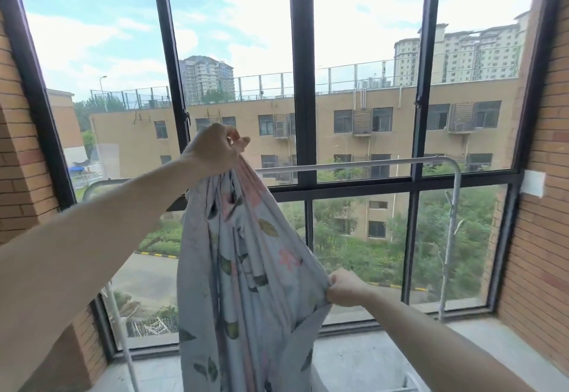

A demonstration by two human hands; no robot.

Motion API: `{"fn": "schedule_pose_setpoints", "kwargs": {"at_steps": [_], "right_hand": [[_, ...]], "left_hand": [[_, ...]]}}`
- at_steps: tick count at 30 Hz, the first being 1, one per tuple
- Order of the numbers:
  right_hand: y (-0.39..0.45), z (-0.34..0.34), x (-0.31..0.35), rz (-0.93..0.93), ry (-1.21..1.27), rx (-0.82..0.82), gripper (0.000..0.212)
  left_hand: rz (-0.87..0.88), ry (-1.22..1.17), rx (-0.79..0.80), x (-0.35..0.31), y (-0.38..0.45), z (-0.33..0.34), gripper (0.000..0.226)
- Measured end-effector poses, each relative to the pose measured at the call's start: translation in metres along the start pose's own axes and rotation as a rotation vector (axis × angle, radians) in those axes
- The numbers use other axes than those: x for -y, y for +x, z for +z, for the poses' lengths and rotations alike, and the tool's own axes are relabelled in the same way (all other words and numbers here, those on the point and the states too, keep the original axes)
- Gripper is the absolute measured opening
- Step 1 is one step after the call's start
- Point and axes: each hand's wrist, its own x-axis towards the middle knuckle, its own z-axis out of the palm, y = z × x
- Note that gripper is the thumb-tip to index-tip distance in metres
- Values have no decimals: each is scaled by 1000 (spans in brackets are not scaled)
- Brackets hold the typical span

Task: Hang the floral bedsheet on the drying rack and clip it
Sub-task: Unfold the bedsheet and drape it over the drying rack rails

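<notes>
floral bedsheet [246, 268] | pale blue, pink flowers, green leaves | bunched, hanging

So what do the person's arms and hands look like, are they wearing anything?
Both arms are bare as far as the picture shows: no sleeves, gloves, watch or bracelets in view. The left hand and the right hand show no rings that I can make out. The left forearm looks very wide near the picture's edge because the camera is wide-angle.

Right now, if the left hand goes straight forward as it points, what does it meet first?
Probably the white metal top bar of the drying rack just beyond the left hand, then the black-framed window; depth is unclear.
</notes>
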Motion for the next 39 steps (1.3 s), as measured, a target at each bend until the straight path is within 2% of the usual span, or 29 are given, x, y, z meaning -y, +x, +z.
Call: {"fn": "schedule_pose_setpoints", "kwargs": {"at_steps": [4, 6, 8, 10, 12, 16, 17, 19, 22, 23, 26, 27, 29, 30, 33, 36, 39], "right_hand": [[5, 1, -31, 197, -39, -41, 22], [16, -17, -40, 277, 125, -124, 27], [28, -58, -39, 310, 372, -284, 24], [27, -113, -21, 267, 602, -448, 23], [11, -176, 9, 178, 826, -494, 24], [-21, -285, 76, -69, 957, -538, 35], [-26, -297, 93, -134, 943, -616, 34], [-34, -300, 111, -212, 726, -752, 33], [-48, -296, 101, -287, 64, -642, 44], [-50, -304, 96, -353, -51, -690, 49], [-56, -329, 97, -512, 29, -1137, 58], [-57, -331, 105, -524, 25, -1110, 57], [-51, -321, 109, -503, -107, -839, 56], [-49, -316, 107, -490, -127, -783, 56], [-42, -311, 99, -513, 35, -870, 56], [-40, -291, 118, -528, 128, -751, 58], [-41, -272, 148, -576, 200, -678, 60]], "left_hand": [[-27, 79, 1, 18, 2, -14, 41], [-38, 107, 29, 28, -2, -22, 51], [-74, 129, 112, 37, -6, -31, 59], [-77, 192, 194, 48, -8, -38, 64], [-105, 213, 213, 58, -9, -45, 60], [-191, 129, 145, 68, -8, -59, 69], [-186, 119, 124, 68, -6, -62, 69], [-179, 122, 82, 68, 0, -71, 71], [-206, 170, -20, 76, 3, -100, 75], [-203, 169, -35, 78, 3, -110, 75], [-145, 133, -85, 75, 7, -122, 74], [-136, 142, -103, 73, 9, -123, 74], [-158, 171, -106, 73, 7, -123, 73], [-187, 176, -95, 76, 4, -123, 73], [-222, 201, -20, 88, -5, -120, 80], [-124, 196, 48, 81, -8, -110, 92], [-47, 145, 170, 47, -10, -95, 53]]}}
